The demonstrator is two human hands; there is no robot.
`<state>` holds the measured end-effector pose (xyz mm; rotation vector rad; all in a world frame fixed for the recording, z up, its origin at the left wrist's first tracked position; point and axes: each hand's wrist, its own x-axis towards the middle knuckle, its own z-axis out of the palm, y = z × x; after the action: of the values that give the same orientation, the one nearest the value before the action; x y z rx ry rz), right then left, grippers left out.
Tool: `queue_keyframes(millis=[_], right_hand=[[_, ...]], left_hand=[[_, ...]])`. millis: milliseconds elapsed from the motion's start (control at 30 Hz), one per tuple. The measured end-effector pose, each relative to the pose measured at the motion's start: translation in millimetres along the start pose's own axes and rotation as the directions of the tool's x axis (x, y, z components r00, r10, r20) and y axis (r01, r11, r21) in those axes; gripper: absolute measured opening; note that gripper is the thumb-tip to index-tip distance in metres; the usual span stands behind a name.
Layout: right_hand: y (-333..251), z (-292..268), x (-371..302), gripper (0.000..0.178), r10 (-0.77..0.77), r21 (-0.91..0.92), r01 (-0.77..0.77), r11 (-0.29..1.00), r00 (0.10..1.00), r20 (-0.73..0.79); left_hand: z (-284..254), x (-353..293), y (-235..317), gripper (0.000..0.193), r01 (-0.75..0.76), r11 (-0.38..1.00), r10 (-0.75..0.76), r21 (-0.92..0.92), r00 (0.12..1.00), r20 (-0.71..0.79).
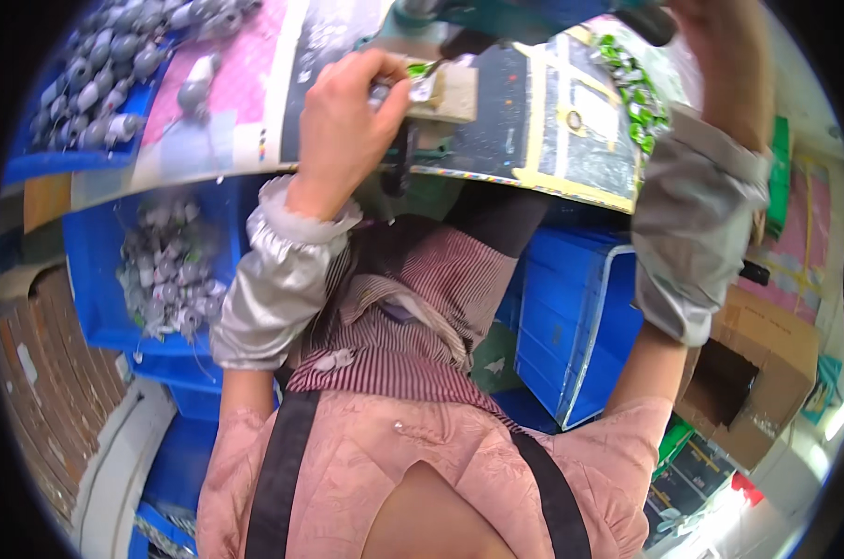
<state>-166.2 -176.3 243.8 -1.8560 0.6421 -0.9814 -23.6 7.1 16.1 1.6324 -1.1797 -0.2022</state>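
At the table's near edge my left hand (355, 116) is closed, thumb and forefinger pinching a small grey part (379, 93) that is mostly hidden by the fingers. It rests against a pale block (454, 93) under a teal bench press (496, 19). A small green-and-white piece (424, 82) lies on the block, beneath the press's tip. My right hand (720, 61) is raised at the upper right, beside the black-ended lever (650, 23) of the press. Blur and the picture's upper edge hide its fingers, so I cannot see whether it grips the lever.
Several grey-and-white bulb-shaped parts fill a blue tray (21, 168) at the far left; one (196, 86) lies apart on pink sheeting. More sit in a blue bin (91, 270) below. Green-and-white pieces (638, 102) are strewn at right. A blue crate (557, 317) and cardboard box (771, 345) stand lower right.
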Motion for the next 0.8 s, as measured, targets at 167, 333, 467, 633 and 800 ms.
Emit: queue_keyframes(millis=[167, 333, 467, 633, 800], right_hand=[[93, -11, -30, 0.027, 0.157, -0.181, -0.174, 0.968, 0.982, -0.106], [207, -42, -89, 0.022, -0.075, -0.903, 0.067, 0.424, 0.996, 0.038], [255, -81, -70, 0.03, -0.268, -0.955, 0.293, 0.046, 0.925, 0.271], [263, -102, -58, 0.038, -0.105, -0.914, 0.403, 0.046, 0.912, 0.397], [274, -110, -61, 0.034, -0.193, -0.897, 0.421, 0.137, 0.899, 0.393]], left_hand=[[-27, -7, 26, 0.014, 0.223, 0.957, -0.185, -0.185, 0.962, 0.202], [-59, 6, -13, 0.015, 0.383, 0.912, -0.403, -0.148, 0.905, -0.137], [-39, 21, -33, 0.031, -0.136, 0.955, 0.176, 0.262, 0.975, -0.136], [-72, 29, -41, 0.021, 0.018, 0.86, 0.096, 0.509, 0.976, -0.197], [-111, 15, -82, 0.023, 0.195, 0.483, -0.01, 0.854, 0.976, -0.218]])
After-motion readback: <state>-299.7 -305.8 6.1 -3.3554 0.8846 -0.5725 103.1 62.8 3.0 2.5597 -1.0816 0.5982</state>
